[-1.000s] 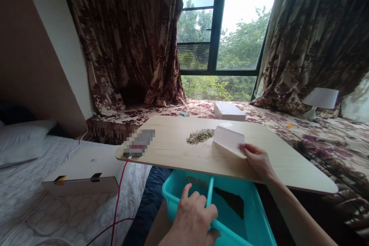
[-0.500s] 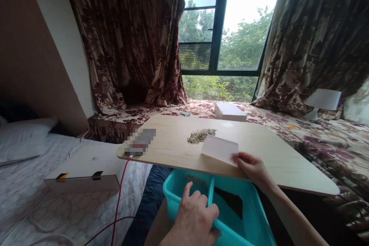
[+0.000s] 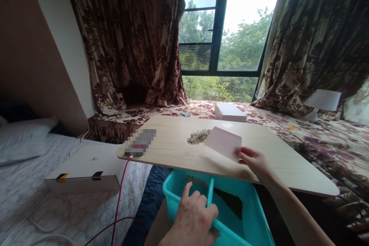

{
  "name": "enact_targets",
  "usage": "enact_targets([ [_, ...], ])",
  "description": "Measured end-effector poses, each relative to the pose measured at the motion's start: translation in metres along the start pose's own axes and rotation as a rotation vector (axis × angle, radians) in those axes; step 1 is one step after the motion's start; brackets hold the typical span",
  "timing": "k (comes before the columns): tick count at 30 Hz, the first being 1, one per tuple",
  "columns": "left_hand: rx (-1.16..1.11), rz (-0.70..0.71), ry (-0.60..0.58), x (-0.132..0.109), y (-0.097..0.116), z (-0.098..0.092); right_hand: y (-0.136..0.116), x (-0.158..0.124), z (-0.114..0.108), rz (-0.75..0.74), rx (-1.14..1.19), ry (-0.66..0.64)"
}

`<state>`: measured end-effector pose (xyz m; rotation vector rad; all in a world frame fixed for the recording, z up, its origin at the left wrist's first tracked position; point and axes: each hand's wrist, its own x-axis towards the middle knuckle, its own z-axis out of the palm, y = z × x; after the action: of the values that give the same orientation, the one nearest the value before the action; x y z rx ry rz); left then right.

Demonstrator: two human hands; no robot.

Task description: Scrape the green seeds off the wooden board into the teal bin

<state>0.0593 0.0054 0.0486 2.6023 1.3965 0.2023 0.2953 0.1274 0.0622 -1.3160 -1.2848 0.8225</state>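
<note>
Between the fingertips and thumb of my right hand (image 3: 253, 161) is a thin white card (image 3: 225, 143), pinched at its near right corner. The card is tilted above the light wood tabletop (image 3: 167, 150), just right of a pile of small greenish-brown grains (image 3: 197, 137), and covers part of the pile's right side. Below the table edge sits a teal plastic bin (image 3: 253, 211) with a divider (image 3: 211, 190). My left hand (image 3: 194, 215) grips the bin's near rim, index finger stretched over the left compartment. A few grains lie in that compartment; a dark mass (image 3: 230, 200) fills part of the right one.
A pixelated flat device (image 3: 140, 142) with a red cable (image 3: 121, 188) lies at the tabletop's left end. To the left, a white box (image 3: 86, 165) rests on the bed. Beyond the table are another white box (image 3: 230, 112) and a lamp (image 3: 324, 100).
My right hand has raised the card slightly and shifted it to the right, tilting it more toward me. My left hand and the bin stay in place.
</note>
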Motion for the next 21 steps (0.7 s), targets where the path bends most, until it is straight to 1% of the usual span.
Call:
enact_targets([
  [2, 0.012, 0.007, 0.021, 0.001, -0.001, 0.002, 0.002, 0.010, -0.002, 0.009, -0.017, 0.063],
  [3, 0.017, 0.010, 0.028, 0.001, -0.001, 0.002, 0.003, 0.013, -0.001, 0.019, -0.023, 0.074],
  [9, 0.018, -0.003, -0.013, 0.000, 0.000, -0.003, 0.001, 0.018, 0.011, 0.083, -0.028, 0.076],
  [16, 0.023, 0.011, 0.020, 0.000, -0.003, 0.000, 0.000, 0.014, 0.022, 0.070, -0.062, -0.049],
  [19, 0.005, 0.001, 0.006, -0.001, -0.003, -0.003, 0.003, 0.005, 0.027, 0.056, -0.067, -0.106],
  [21, 0.005, -0.011, -0.014, -0.002, -0.002, -0.006, 0.003, -0.004, 0.032, 0.057, -0.060, -0.170],
])
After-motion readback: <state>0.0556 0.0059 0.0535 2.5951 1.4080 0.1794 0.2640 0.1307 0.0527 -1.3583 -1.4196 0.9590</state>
